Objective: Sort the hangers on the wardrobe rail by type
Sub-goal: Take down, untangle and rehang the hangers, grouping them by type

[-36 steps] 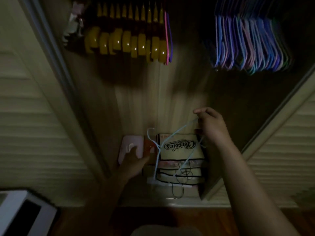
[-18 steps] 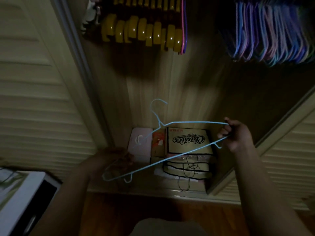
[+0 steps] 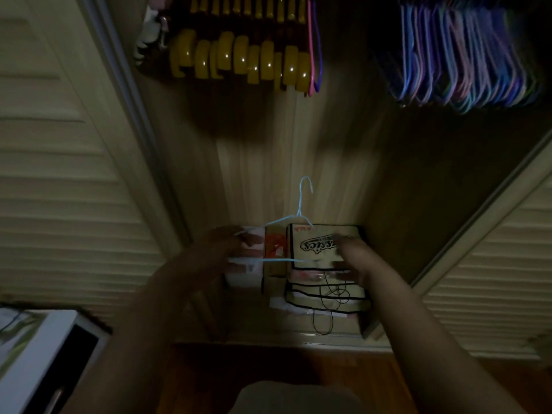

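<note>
Here, one light-blue wire hanger (image 3: 300, 204) sits between left hand (image 3: 221, 249) and right hand (image 3: 355, 258), finger grip too blurred to tell

The light-blue hanger (image 3: 300, 216) now stands hook-up; both hands, blurred, seemingly closer together.

Dim light fills a wardrobe with a pale ribbed back wall (image 3: 268, 162), flanked by cream louvred doors (image 3: 59, 180). Dark reddish wooden floor (image 3: 268, 366) lies below; a white cabinet corner (image 3: 38, 348) sits lower left.
</note>
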Demonstrator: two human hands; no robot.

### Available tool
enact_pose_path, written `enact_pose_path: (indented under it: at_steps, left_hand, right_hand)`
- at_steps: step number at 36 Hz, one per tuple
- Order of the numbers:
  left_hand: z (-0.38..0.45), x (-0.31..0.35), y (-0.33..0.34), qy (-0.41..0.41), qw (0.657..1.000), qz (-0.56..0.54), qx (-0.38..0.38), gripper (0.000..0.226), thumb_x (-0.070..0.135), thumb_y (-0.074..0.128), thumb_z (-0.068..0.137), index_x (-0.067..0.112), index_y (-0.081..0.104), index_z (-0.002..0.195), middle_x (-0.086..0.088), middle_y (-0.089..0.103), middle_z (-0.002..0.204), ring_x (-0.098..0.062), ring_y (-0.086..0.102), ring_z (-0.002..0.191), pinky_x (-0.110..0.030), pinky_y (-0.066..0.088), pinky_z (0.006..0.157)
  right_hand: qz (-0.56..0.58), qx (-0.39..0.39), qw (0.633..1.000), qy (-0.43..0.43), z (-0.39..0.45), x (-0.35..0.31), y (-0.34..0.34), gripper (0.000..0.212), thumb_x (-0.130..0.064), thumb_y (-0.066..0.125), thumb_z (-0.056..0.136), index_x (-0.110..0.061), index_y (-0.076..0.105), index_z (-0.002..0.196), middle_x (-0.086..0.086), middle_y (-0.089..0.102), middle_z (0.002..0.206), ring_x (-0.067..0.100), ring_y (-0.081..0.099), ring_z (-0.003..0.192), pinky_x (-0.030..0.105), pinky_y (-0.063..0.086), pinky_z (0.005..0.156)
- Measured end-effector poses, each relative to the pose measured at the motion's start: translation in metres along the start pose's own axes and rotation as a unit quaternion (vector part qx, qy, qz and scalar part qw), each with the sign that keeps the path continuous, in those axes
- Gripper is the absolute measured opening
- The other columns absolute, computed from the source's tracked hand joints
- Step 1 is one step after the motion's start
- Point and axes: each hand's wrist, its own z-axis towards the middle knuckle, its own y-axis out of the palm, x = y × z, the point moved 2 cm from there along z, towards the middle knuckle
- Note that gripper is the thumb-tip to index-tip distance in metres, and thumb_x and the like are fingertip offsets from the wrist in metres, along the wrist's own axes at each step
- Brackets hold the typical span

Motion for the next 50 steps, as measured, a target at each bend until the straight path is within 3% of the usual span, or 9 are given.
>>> enact_pose_path:
  at_steps: [3, 6, 9, 12, 17, 21, 26, 37, 50]
  left_hand:
    - [0.016, 0.009, 0.052, 0.032, 0.983, 0.175, 0.037, 0.02, 0.014, 0.06, 0.096, 0.01, 0.065, 0.115, -0.008, 0.067, 0.112, -0.018, 0.068, 0.105, -0.029, 0.059, 0.079]
    - [0.016, 0.023, 0.104, 0.102, 0.954, 0.281, 0.026, 0.015, 0.02, 0.052, 0.098, 0.014, 0.056, 0.111, -0.008, 0.055, 0.11, -0.009, 0.064, 0.102, -0.021, 0.057, 0.079]
    - [0.015, 0.039, 0.126, 0.159, 0.904, 0.394, -0.048, 0.061, 0.04, 0.055, 0.089, 0.02, 0.035, 0.143, 0.0, 0.033, 0.133, -0.019, 0.045, 0.13, -0.038, 0.038, 0.113]
    - [0.012, 0.073, 0.13, 0.236, 0.877, 0.402, -0.113, 0.063, 0.024, 0.067, 0.09, 0.017, 0.038, 0.146, 0.006, 0.027, 0.141, -0.007, 0.035, 0.131, -0.015, 0.024, 0.111]
    - [0.016, 0.161, 0.101, 0.382, 0.809, 0.447, 0.019, 0.054, 0.019, 0.065, 0.091, 0.02, 0.048, 0.142, -0.004, 0.04, 0.145, -0.016, 0.041, 0.133, -0.026, 0.034, 0.106]
    - [0.017, 0.209, 0.074, 0.426, 0.766, 0.465, 0.125, 0.044, 0.016, 0.061, 0.09, 0.015, 0.056, 0.133, -0.009, 0.051, 0.133, -0.022, 0.051, 0.123, -0.031, 0.04, 0.106]
    - [0.019, 0.225, 0.061, 0.396, 0.752, 0.493, 0.187, 0.05, 0.018, 0.055, 0.093, 0.015, 0.048, 0.142, -0.008, 0.047, 0.14, -0.023, 0.044, 0.131, -0.033, 0.036, 0.107]
    - [0.025, 0.217, 0.056, 0.343, 0.768, 0.509, 0.185, 0.052, 0.021, 0.058, 0.092, 0.016, 0.048, 0.143, -0.011, 0.045, 0.141, -0.028, 0.039, 0.135, -0.04, 0.035, 0.112]
    - [0.027, 0.212, 0.036, 0.312, 0.781, 0.502, 0.199, 0.048, 0.025, 0.059, 0.094, 0.017, 0.051, 0.14, -0.011, 0.046, 0.14, -0.03, 0.041, 0.133, -0.042, 0.037, 0.11]
  right_hand:
    - [0.159, -0.19, 0.969, 0.009, -0.032, -0.019, 0.024, 0.049, -0.053, 0.05, 0.098, -0.014, 0.059, 0.127, 0.011, 0.062, 0.124, 0.037, 0.063, 0.111, 0.06, 0.051, 0.094]
    - [0.149, -0.216, 0.963, -0.056, -0.056, -0.046, 0.031, 0.044, -0.048, 0.051, 0.099, -0.01, 0.067, 0.115, 0.008, 0.07, 0.104, 0.026, 0.066, 0.098, 0.047, 0.056, 0.09]
    - [0.128, -0.13, 0.973, -0.138, -0.066, -0.071, 0.016, 0.019, -0.022, 0.05, 0.101, -0.014, 0.065, 0.094, 0.008, 0.067, 0.087, 0.02, 0.064, 0.079, 0.033, 0.054, 0.071]
    - [0.115, -0.022, 0.976, -0.186, -0.074, -0.1, -0.012, 0.016, -0.021, 0.05, 0.102, -0.014, 0.064, 0.1, 0.005, 0.064, 0.077, 0.018, 0.06, 0.069, 0.03, 0.053, 0.059]
    - [0.045, 0.11, 0.954, -0.274, -0.082, -0.158, -0.053, 0.019, -0.011, 0.044, 0.1, -0.007, 0.063, 0.096, 0.013, 0.072, 0.084, 0.025, 0.072, 0.069, 0.042, 0.06, 0.066]
    - [-0.221, 0.288, 0.841, -0.401, -0.098, -0.182, -0.078, 0.023, -0.026, 0.042, 0.094, -0.014, 0.061, 0.089, 0.008, 0.068, 0.08, 0.028, 0.068, 0.066, 0.044, 0.059, 0.066]
    - [-0.333, 0.38, 0.714, -0.484, -0.1, -0.215, -0.09, 0.026, -0.013, 0.046, 0.099, -0.008, 0.052, 0.124, 0.015, 0.062, 0.092, 0.035, 0.06, 0.079, 0.039, 0.047, 0.069]
    - [-0.376, 0.423, 0.682, -0.462, -0.066, -0.298, -0.104, 0.033, -0.002, 0.045, 0.094, -0.005, 0.052, 0.126, 0.025, 0.065, 0.101, 0.043, 0.065, 0.085, 0.056, 0.058, 0.073]
    - [-0.459, 0.387, 0.716, -0.357, -0.044, -0.293, -0.112, 0.027, -0.003, 0.049, 0.095, 0.004, 0.053, 0.121, 0.031, 0.055, 0.121, 0.048, 0.056, 0.109, 0.051, 0.049, 0.088]
